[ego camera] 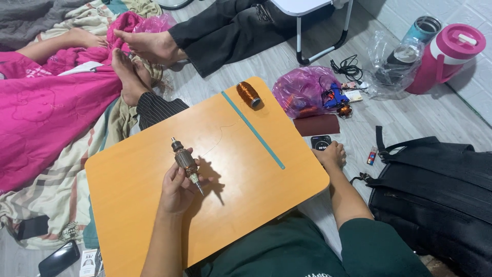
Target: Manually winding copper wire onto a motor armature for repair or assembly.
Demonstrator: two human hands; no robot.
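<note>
Left hand [177, 187] clamped on motor armature [185, 163] over orange table [143, 205], copper wire spool [248, 94] beyond, right hand [332, 154] spread on floor

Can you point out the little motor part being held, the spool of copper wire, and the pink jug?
Motor armature [185, 160]: head view, on its dark wound core above the left hand's fingers.
Copper wire spool [248, 94]: head view, on its wound side.
Pink jug [447, 57]: head view, on its body.
</note>
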